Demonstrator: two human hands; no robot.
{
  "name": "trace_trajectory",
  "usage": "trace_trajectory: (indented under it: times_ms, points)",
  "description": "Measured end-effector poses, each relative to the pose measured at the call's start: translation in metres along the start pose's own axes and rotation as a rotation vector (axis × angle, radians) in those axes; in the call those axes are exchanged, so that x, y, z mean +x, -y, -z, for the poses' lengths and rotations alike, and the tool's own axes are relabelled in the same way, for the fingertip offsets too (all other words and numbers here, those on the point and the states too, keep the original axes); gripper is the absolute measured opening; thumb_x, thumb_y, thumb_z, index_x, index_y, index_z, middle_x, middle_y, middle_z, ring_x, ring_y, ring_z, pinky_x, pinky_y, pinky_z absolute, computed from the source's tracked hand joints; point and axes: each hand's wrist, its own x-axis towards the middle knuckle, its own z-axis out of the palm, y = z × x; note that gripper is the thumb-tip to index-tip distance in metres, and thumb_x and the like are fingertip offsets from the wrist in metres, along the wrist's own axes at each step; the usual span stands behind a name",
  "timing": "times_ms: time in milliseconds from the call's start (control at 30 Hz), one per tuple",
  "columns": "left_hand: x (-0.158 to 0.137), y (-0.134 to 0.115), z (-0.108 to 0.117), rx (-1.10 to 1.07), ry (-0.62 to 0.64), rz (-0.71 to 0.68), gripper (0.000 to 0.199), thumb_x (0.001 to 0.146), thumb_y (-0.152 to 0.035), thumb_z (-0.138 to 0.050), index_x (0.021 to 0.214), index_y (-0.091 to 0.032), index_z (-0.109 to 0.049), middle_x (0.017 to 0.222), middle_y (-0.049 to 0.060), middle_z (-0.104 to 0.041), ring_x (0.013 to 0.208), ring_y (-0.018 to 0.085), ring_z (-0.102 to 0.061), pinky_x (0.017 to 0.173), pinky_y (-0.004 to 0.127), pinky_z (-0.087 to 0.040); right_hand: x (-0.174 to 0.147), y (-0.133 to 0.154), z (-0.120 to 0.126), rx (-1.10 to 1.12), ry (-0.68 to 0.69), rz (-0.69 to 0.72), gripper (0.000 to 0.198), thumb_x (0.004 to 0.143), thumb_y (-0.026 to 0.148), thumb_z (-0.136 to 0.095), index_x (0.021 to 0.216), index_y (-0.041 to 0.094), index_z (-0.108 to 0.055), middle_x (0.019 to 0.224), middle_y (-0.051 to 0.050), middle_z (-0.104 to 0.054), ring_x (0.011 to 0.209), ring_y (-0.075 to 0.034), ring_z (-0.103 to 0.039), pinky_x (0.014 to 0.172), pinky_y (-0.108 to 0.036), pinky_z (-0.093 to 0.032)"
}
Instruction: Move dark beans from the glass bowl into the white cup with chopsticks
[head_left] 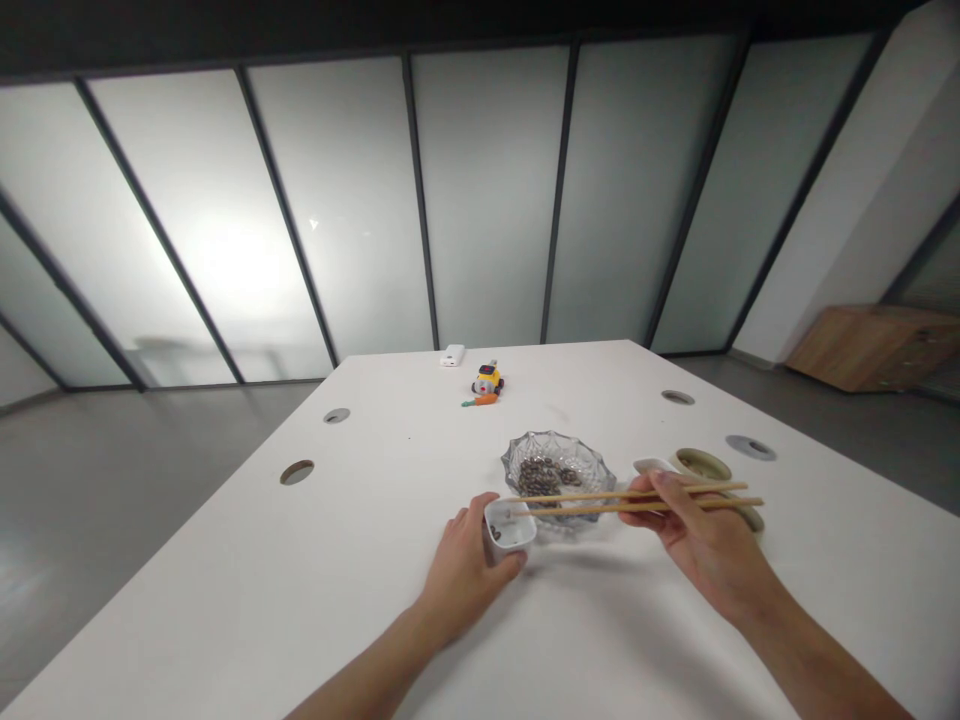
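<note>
My left hand (pixel 471 570) is wrapped round a small white square cup (pixel 510 532), in which a few dark beans lie near one side. In my right hand (pixel 694 540) is a pair of wooden chopsticks (pixel 592 505), held nearly level and pointing left. Their tips reach over the cup; whether anything is pinched between them is too small to tell. Just beyond the chopsticks, a clear scalloped glass bowl (pixel 600 477) holds many dark brown beans (pixel 538 478). The chopsticks pass in front of its near rim.
Behind my right hand are a white dish (pixel 652 465) and an olive-green bowl (pixel 703 462), partly hidden. Farther back on the white table (pixel 375 560) lie an orange-handled screwdriver (pixel 484 400), a yellow toy car (pixel 487 378) and a white box-like device (pixel 452 355). Round holes pierce the tabletop.
</note>
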Motion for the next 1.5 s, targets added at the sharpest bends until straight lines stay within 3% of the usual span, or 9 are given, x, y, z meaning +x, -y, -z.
trace_trajectory:
  times_ms: [100,233,367,467,600,900,1133,1500]
  points:
    - [0.0,0.0,0.0,-0.001,-0.001,-0.007,0.061,0.082,-0.031,-0.075,0.14,-0.026,-0.055,0.131,0.009,-0.071,0.122,0.03,-0.063,0.108,0.041,-0.046,-0.002,0.0,0.0,-0.118,-0.016,0.1,0.04,0.085,0.066,-0.081,0.078,0.026,-0.081,0.078,-0.006,-0.08,0.069,-0.025,-0.08,0.06,-0.037,-0.07]
    - [0.0,0.002,-0.001,0.003,0.006,-0.002,0.062,0.082,-0.031,-0.076,0.14,-0.025,-0.055,0.131,0.009,-0.07,0.122,0.03,-0.062,0.108,0.042,-0.045,-0.005,0.001,0.003,-0.542,-0.096,0.368,0.042,0.098,0.063,-0.066,0.084,0.027,-0.082,0.082,-0.006,-0.082,0.076,-0.026,-0.081,0.071,-0.037,-0.068]
    - [0.001,0.004,-0.002,0.015,0.004,0.0,0.064,0.082,-0.032,-0.076,0.141,-0.024,-0.054,0.131,0.01,-0.07,0.12,0.03,-0.062,0.108,0.043,-0.045,-0.011,-0.004,-0.002,-0.765,0.068,0.589,0.033,0.103,0.053,-0.065,0.09,0.028,-0.081,0.09,-0.004,-0.083,0.084,-0.023,-0.08,0.074,-0.033,-0.065]
    - [0.002,0.005,-0.002,0.006,0.002,-0.019,0.064,0.082,-0.032,-0.076,0.141,-0.024,-0.053,0.132,0.009,-0.069,0.122,0.03,-0.062,0.109,0.043,-0.045,-0.016,-0.009,-0.01,-0.751,0.22,0.591,0.024,0.104,0.043,-0.066,0.093,0.027,-0.08,0.091,-0.003,-0.082,0.082,-0.021,-0.078,0.074,-0.03,-0.064]
    - [0.001,0.004,-0.002,0.008,0.002,-0.028,0.063,0.082,-0.031,-0.075,0.141,-0.025,-0.054,0.133,0.009,-0.069,0.123,0.031,-0.062,0.11,0.043,-0.044,-0.019,-0.011,-0.013,-0.754,0.277,0.613,0.018,0.105,0.031,-0.065,0.095,0.027,-0.079,0.094,-0.003,-0.08,0.085,-0.019,-0.078,0.078,-0.028,-0.063]
    - [0.001,0.004,-0.002,0.017,-0.005,-0.036,0.062,0.082,-0.032,-0.075,0.14,-0.026,-0.055,0.136,0.007,-0.069,0.126,0.03,-0.062,0.112,0.041,-0.044,-0.016,-0.01,-0.009,-0.778,0.167,0.756,0.015,0.105,0.025,-0.065,0.1,0.027,-0.079,0.095,-0.003,-0.081,0.088,-0.019,-0.079,0.081,-0.028,-0.063]
    - [0.001,0.005,-0.003,0.021,-0.004,-0.031,0.063,0.081,-0.032,-0.075,0.141,-0.026,-0.054,0.135,0.008,-0.07,0.125,0.03,-0.061,0.111,0.042,-0.044,-0.016,-0.016,-0.01,-0.708,0.314,0.618,0.014,0.104,0.029,-0.067,0.1,0.027,-0.08,0.1,-0.003,-0.081,0.091,-0.018,-0.079,0.082,-0.026,-0.064]
    - [0.002,0.002,-0.002,0.031,0.003,-0.034,0.06,0.082,-0.031,-0.074,0.139,-0.026,-0.056,0.134,0.008,-0.071,0.122,0.03,-0.062,0.109,0.042,-0.044,-0.016,-0.01,-0.011,-0.747,0.229,0.703,0.018,0.105,0.028,-0.064,0.098,0.026,-0.081,0.094,-0.004,-0.081,0.084,-0.018,-0.079,0.079,-0.026,-0.064]
